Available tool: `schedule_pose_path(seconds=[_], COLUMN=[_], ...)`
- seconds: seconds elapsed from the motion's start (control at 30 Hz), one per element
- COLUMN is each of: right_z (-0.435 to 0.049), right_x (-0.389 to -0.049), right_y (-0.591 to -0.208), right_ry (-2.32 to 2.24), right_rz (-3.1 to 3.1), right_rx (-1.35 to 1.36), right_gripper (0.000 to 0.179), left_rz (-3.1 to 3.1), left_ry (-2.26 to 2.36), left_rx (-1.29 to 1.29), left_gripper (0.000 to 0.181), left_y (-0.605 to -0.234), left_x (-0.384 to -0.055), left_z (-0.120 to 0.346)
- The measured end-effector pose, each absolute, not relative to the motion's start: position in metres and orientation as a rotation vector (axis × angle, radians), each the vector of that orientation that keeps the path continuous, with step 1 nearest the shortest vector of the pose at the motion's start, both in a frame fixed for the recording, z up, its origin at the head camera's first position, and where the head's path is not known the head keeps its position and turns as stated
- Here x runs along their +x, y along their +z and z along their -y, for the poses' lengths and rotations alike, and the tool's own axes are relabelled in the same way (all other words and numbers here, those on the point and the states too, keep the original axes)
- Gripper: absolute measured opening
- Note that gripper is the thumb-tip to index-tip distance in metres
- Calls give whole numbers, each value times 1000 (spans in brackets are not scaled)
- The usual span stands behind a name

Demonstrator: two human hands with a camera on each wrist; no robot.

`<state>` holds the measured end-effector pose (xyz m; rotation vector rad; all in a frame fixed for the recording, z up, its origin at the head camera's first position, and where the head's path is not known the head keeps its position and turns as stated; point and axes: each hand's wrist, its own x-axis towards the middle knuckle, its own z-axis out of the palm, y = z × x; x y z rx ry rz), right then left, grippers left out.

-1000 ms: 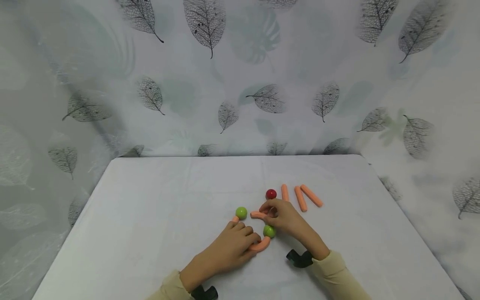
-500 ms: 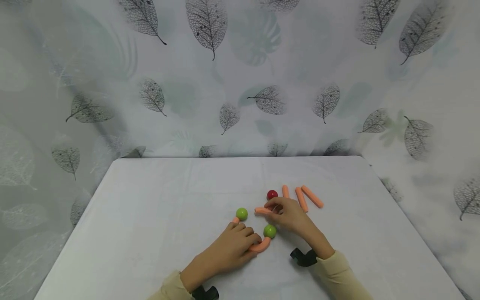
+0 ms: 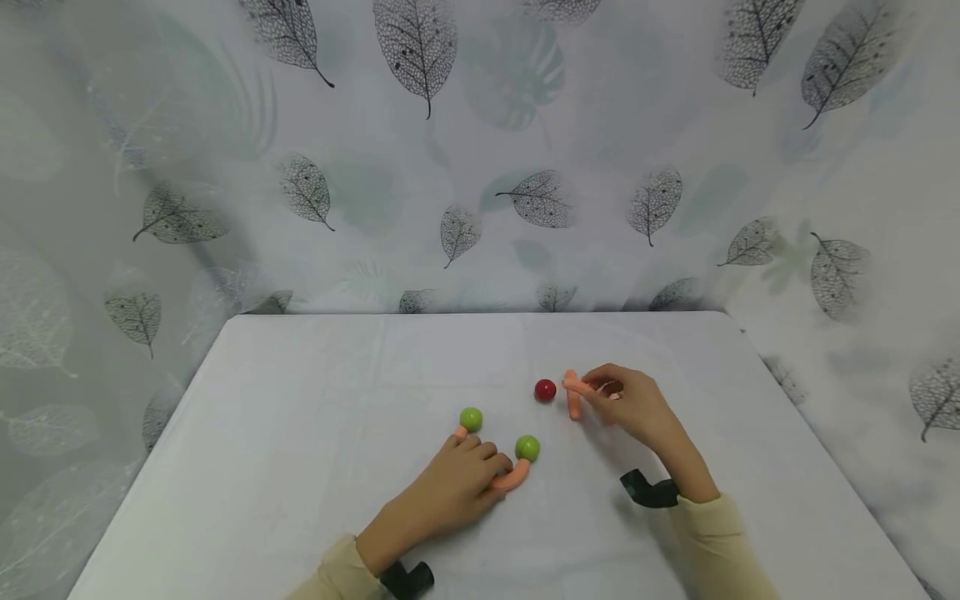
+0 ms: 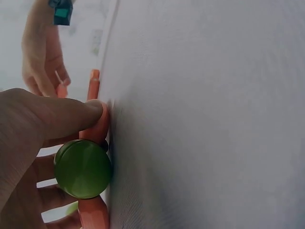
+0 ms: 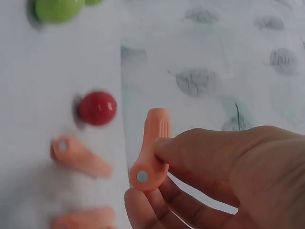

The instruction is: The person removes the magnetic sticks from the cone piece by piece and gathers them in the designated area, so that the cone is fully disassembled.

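My left hand [image 3: 459, 490] grips a curved orange magnetic rod [image 3: 512, 477] low on the table, its thumb pressing the rod in the left wrist view. A green ball [image 3: 527, 448] sits at that rod's end. Another green ball [image 3: 471, 418] touches an orange rod tip past my fingers. Close up, one green ball [image 4: 83, 169] stands between two orange pieces. My right hand [image 3: 637, 408] pinches a short curved orange magnetic rod [image 5: 155, 148] above the table, with a silver disc in its end. Below it lies a straight orange rod [image 3: 574, 408].
A red ball [image 3: 545, 390] lies left of my right hand. In the right wrist view, orange rods [image 5: 81, 157] lie on the white table [image 3: 337, 400]. Leaf-print cloth [image 3: 480, 150] hangs behind the table's far edge.
My right hand has carried its orange magnetic rod up and right, away from the green balls to beside the red ball. The left hand and green balls have shifted slightly left.
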<state>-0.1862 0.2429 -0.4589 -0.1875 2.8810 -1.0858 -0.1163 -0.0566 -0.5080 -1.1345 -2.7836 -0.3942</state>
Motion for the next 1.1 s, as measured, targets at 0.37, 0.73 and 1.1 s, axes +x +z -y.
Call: schedule_pose_path(seconds=[0.37,0.73,1.1], right_z=[-296,-312,-314], right_x=[-196,-199,-200], right_y=[-467,-488,-497], right_ry=[-1045,-1046,-1021], right_rz=[-3011,-3010,-3025], right_rx=[-17,145,140], right_gripper=[39,43,43], left_rz=[2767,2747,2728], left_ry=[-420,-377,-293], left_rx=[-1104,-1120,-1161], left_gripper=[18,21,23], left_y=[-507,-506,-504], left_x=[-120,-121,-122], left_z=[61,65,71])
